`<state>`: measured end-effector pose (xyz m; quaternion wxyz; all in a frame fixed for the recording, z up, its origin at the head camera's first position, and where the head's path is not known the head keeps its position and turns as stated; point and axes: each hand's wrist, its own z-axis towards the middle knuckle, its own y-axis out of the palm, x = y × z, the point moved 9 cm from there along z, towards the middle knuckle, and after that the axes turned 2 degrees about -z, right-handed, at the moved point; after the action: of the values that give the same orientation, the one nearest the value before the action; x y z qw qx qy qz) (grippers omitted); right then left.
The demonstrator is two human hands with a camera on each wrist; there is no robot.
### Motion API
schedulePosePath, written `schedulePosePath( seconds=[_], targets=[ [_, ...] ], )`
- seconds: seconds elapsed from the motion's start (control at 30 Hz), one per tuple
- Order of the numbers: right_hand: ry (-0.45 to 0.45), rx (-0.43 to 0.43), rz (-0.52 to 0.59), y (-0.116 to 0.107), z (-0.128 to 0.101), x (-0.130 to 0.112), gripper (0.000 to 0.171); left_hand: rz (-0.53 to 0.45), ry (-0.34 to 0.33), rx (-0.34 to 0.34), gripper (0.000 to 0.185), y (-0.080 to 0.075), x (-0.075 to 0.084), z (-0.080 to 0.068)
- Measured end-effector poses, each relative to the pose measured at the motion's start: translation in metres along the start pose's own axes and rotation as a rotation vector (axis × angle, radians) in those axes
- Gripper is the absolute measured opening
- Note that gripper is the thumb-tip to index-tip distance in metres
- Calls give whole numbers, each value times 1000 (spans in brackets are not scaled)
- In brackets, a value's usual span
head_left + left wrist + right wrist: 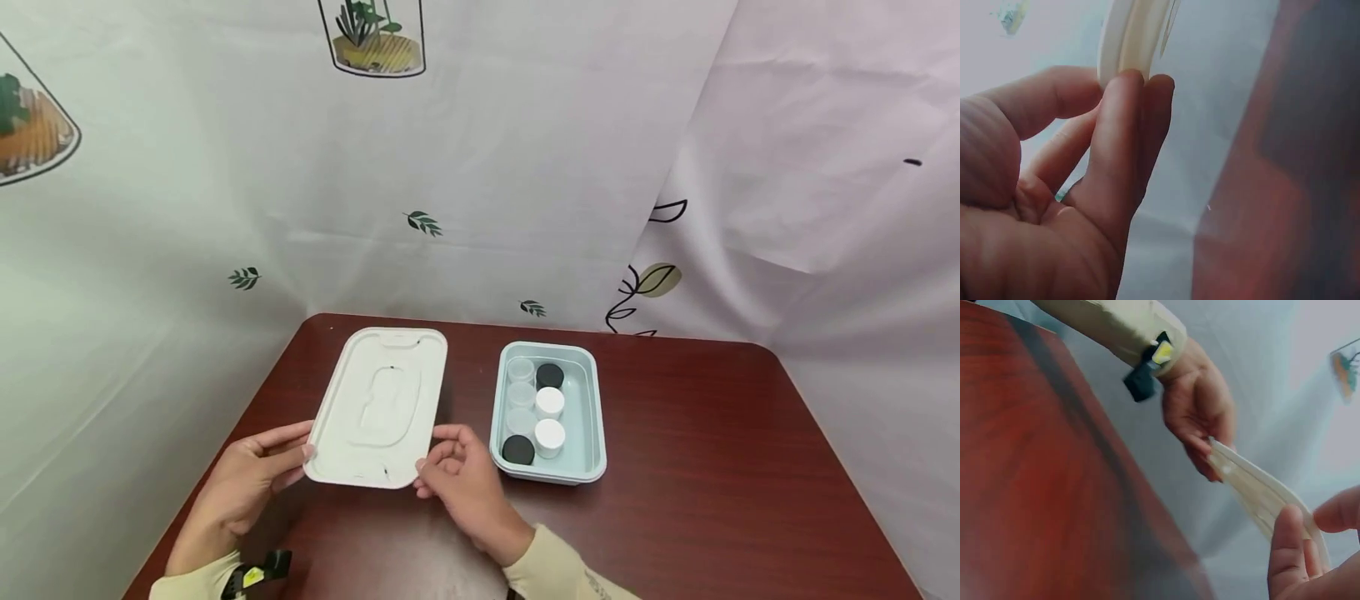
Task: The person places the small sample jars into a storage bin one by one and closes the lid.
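Both hands hold a white rectangular lid [384, 408] with rounded corners, lifted off the table in the left half of the head view. My left hand [247, 479] pinches its near left corner between thumb and fingers. At the near right corner my right hand [465, 483] grips the edge, thumb on top. The left wrist view shows the fingertips [1119, 94] against the lid's rim [1129, 44]. Seen from the right wrist, the lid [1260, 487] is nearly edge-on between both hands.
Right of the lid, a pale blue plastic tray [588, 417] stands on the dark red table [697, 467]. Inside are black caps [550, 376], white caps [550, 433] and clear round pieces [521, 396]. A printed white curtain [525, 167] surrounds the table's back and sides.
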<state>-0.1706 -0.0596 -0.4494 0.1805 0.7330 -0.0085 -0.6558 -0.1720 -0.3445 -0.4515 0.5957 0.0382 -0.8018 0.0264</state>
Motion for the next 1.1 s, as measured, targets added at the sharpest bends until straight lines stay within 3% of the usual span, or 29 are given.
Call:
schedulePosePath(
  seconds=[0.17,0.47,0.57,0.73,0.8,0.9,1.0,1.1],
  targets=[
    [-43,43,-108,-43,12,-37,36,-31,55,-75,36,34,17,-2],
    [-33,221,-208,-149,30,-90,26,-37,72,-231,53,124,22,15],
    [-7,215,-276,-174,30,-104,29,-24,82,-295,58,153,23,19],
    [-22,81,-464,-193,20,-135,44,-34,132,-377,67,194,31,19],
    [-66,38,-564,-195,13,-152,46,-34,176,-371,66,206,39,19],
    [-182,38,-718,-197,2,-179,37,16,270,-335,56,222,52,18],
    [-358,125,-943,-196,-13,-205,22,70,359,-290,45,236,66,17],
    [-528,253,-1121,-194,-29,-220,19,63,416,-256,42,245,76,16]
  ],
)
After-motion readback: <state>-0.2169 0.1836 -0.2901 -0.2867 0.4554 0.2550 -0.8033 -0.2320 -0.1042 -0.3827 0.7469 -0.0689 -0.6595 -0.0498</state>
